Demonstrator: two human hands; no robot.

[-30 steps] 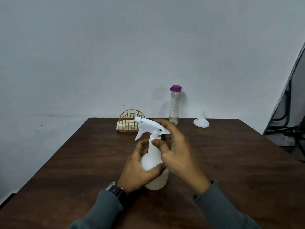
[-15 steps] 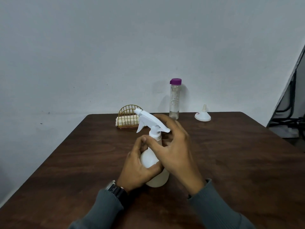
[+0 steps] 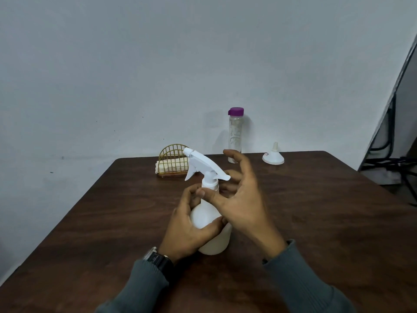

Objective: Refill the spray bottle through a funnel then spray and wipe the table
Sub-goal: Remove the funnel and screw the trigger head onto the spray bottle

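A white spray bottle [image 3: 204,214] stands upright on the dark wooden table [image 3: 327,222], its trigger head [image 3: 203,163] pointing left and away from me. My left hand [image 3: 187,231] wraps around the bottle's round body. My right hand [image 3: 243,199] is at the neck, thumb on the front of the white collar and middle fingers behind it, index finger lifted. A white funnel [image 3: 273,157] lies mouth-down at the table's far right. A clear bottle with a purple cap [image 3: 235,136] stands at the far edge.
A gold wire holder with folded pale cloths [image 3: 172,164] sits at the far edge, left of the clear bottle. A plain wall rises right behind the table. Dark cables and a frame [image 3: 388,159] lie beyond the right side.
My right hand has shifted around the bottle's collar, and its fingers have spread with the index finger raised. My left hand keeps its hold on the body. The view has tilted slightly.
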